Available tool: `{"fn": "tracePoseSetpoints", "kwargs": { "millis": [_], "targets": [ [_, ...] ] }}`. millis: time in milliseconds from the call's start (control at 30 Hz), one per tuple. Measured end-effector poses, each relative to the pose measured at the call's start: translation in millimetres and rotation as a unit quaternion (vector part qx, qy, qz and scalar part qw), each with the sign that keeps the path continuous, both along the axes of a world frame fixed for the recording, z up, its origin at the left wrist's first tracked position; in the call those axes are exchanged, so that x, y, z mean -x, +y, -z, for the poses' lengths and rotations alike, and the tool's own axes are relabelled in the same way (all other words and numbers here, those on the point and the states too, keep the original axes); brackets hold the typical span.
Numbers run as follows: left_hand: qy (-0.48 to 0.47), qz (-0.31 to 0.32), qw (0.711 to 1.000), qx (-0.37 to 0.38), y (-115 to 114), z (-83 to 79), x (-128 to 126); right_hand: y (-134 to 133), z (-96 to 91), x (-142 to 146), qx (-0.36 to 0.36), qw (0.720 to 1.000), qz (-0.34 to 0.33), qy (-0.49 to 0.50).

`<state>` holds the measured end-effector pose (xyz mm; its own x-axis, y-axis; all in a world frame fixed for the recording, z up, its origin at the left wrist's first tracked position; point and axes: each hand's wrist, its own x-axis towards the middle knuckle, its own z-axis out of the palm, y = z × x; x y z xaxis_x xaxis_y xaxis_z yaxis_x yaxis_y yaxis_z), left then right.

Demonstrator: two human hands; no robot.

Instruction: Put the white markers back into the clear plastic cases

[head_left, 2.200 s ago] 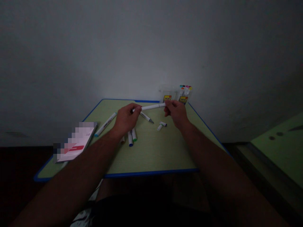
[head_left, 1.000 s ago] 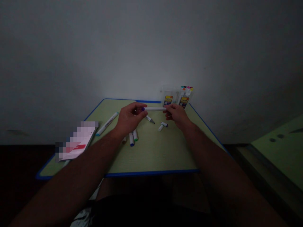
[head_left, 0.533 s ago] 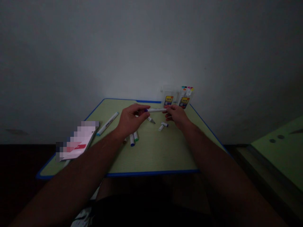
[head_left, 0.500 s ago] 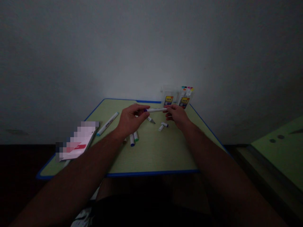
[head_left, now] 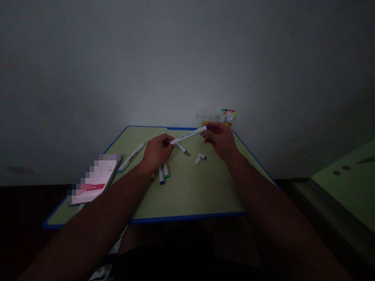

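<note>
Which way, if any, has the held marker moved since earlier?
Yes: nearly level just before, the held marker now slants, its right end raised relative to the table's back edge.

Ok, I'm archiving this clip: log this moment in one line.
left hand: gripping marker, left end; right hand: at right end; loose caps: on table

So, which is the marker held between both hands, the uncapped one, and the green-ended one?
Held marker (head_left: 189,136): head view, middle of its white barrel.
Uncapped marker (head_left: 182,148): head view, visible barrel.
Green-ended marker (head_left: 166,170): head view, white barrel above the green end.
</note>
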<state>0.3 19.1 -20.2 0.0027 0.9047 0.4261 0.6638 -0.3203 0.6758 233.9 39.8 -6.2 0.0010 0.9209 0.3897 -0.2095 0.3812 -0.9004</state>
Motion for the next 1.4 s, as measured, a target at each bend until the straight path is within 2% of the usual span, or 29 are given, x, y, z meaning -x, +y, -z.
{"fn": "tracePoseSetpoints", "kwargs": {
  "millis": [267,533,967,1400],
  "targets": [
    [0.043,-0.005,0.999,0.006,0.7,3.5,0.7,-27.1,-13.3,22.0,-0.065,0.99,-0.095,-0.08],
    [0.042,0.007,0.999,-0.011,2.3,7.3,2.3,-29.0,-13.9,22.2,-0.079,0.988,-0.106,-0.081],
    [0.002,-0.002,1.0,-0.014,1.5,2.9,0.1,-12.1,-6.5,9.8,-0.039,0.998,0.023,-0.053],
    [0.01,-0.017,1.0,-0.016,-1.0,0.5,-2.2,-1.0,0.9,5.0,-0.018,0.998,0.039,-0.038]
  ]
}}
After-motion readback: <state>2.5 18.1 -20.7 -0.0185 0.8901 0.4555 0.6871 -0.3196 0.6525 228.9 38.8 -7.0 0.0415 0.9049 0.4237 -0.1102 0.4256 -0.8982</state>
